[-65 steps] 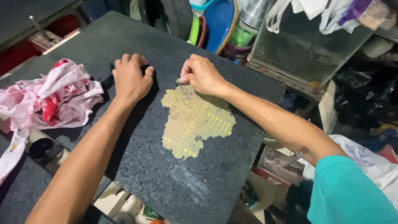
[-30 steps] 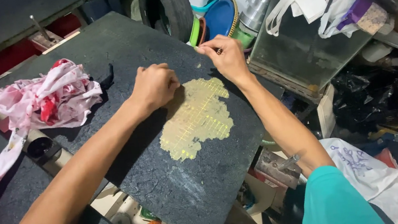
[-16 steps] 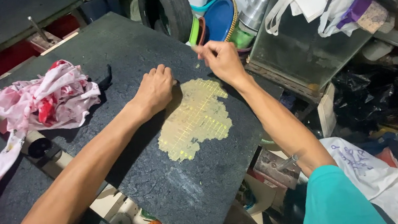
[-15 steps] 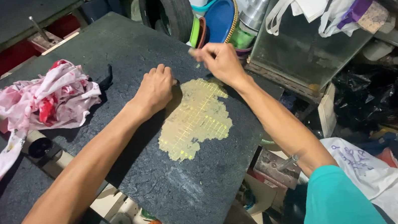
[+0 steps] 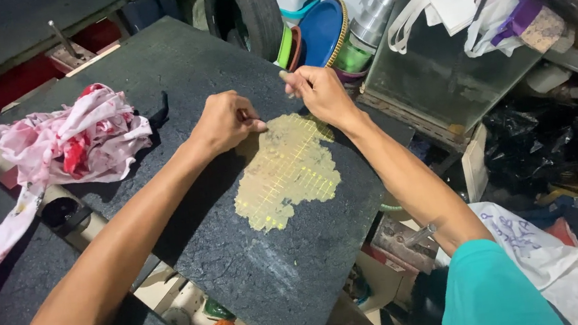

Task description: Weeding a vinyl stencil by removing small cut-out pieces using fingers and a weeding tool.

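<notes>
Both hands are sitting higher on the dark worktop [image 5: 146,77] than a moment ago. The left hand [image 5: 224,121] is pressing curled fingers by the yellow patch [image 5: 289,172]; the right hand [image 5: 319,91] is pinching something small above its top edge.

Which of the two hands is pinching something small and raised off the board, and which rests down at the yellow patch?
The right hand pinches a small pale piece above the dark board; the left hand is fisted, resting at the yellow gridded patch's upper edge.

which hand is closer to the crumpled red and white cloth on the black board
Left. The left hand rests on the black board just right of the red and white cloth; the right hand is farther right, beyond the yellow patch.
</notes>
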